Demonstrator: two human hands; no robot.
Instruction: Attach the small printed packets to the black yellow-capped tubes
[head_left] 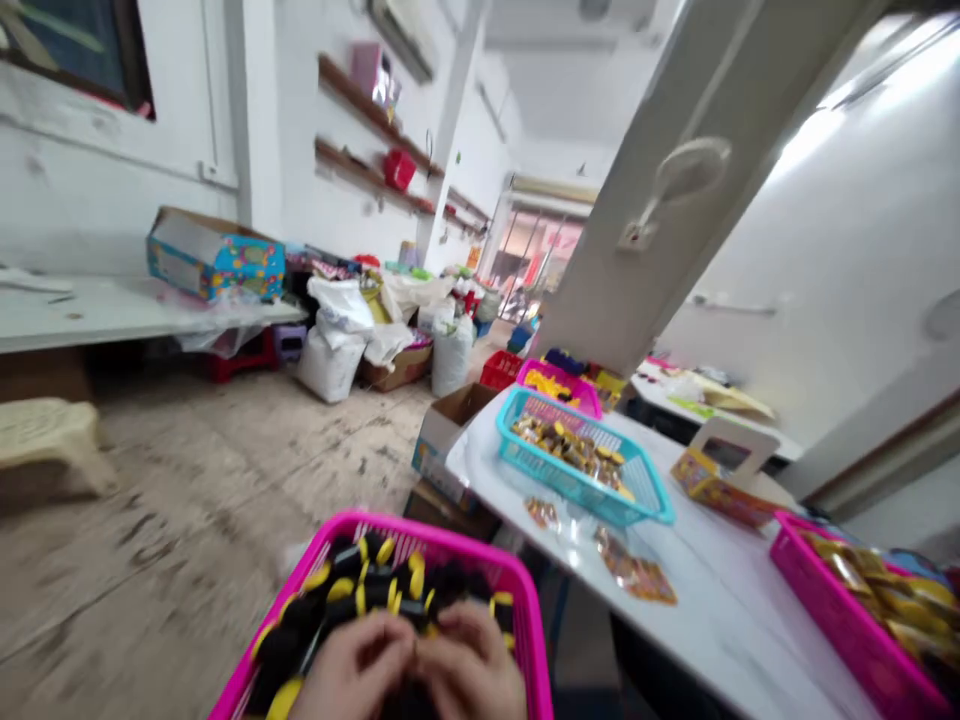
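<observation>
A pink plastic basket (525, 600) at the bottom centre holds several small black and yellow parts (375, 585). Both my hands are inside it at its near side. My left hand (356, 675) and my right hand (472, 675) are pressed together, fingers curled over the black parts. The picture is blurred, so I cannot make out exactly what the fingers pinch.
A white table (712, 610) on the right carries a teal basket (645, 500) of small items, another pink basket (832, 610), a far pink basket (559, 385) and clear packets (634, 575). A cardboard box (450, 420) sits beside it. Sacks (334, 355) and a stool (45, 445) stand on the floor.
</observation>
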